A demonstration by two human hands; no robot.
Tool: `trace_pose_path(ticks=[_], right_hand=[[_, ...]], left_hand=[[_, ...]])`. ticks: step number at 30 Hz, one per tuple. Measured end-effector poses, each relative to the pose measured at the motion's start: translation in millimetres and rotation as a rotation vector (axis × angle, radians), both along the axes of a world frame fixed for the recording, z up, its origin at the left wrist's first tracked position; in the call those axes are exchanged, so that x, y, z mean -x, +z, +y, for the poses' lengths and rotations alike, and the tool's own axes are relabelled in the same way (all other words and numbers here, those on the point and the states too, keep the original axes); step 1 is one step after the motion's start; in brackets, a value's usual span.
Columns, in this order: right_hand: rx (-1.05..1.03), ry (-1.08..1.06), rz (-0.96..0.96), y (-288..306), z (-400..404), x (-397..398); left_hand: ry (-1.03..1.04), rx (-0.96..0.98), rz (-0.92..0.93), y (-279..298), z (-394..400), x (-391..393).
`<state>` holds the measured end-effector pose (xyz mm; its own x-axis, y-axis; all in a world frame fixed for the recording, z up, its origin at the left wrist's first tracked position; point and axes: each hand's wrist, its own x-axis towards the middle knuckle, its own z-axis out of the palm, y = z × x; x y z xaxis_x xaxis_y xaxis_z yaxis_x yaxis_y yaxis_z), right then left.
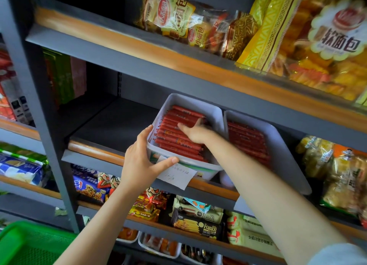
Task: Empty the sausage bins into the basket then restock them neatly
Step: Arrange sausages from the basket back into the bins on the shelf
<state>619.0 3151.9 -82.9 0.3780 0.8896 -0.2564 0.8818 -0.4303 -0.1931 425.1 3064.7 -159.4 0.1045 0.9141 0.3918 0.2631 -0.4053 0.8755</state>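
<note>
Head view looks up at a grey metal shelving unit with orange wooden front strips [95,151], and everything here is placed against that middle shelf. On it sit two white rectangular plastic bins, side by side and touching. The left bin [158,117] overhangs the shelf's front edge and is tipped toward the person, probably so its contents can be seen and reached. It is packed with slim red plastic-wrapped sausage sticks [178,137] laid in rows across it.

The left hand [139,159] grips the near left corner of that bin, fingers up along the outer wall and thumb across the front just above a white handwritten paper label [178,177]; this looks like a steadying hold that keeps the tilted bin from sliding off. The right hand [193,132] lies on top of the sausages with fingers spread flat; it is motion-blurred, so whether it is smoothing or gathering them I cannot tell.

The right bin [286,145], further along the same shelf, also holds red sausages, partly hidden by the forearm. The green plastic mesh basket [29,243] waits well below the shelf, at lower left.
</note>
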Motion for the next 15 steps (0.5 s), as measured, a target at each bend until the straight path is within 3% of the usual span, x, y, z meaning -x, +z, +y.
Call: trace_pose_path(ticks=[2,7,11,15], right_hand=[[-0.049,-0.014,0.058,3,-4,-5],[0.075,0.084,0.041,2,-15,2],[-0.090,0.051,0.166,0,-22,0],[-0.072,0.017,0.002,3,-20,-4]], left_hand=[[-0.010,0.001,-0.015,1,-1,0],[-0.004,0.008,-0.019,1,-1,-1],[-0.007,0.000,-0.019,1,-1,0],[0.002,-0.013,-0.015,0,-1,0]])
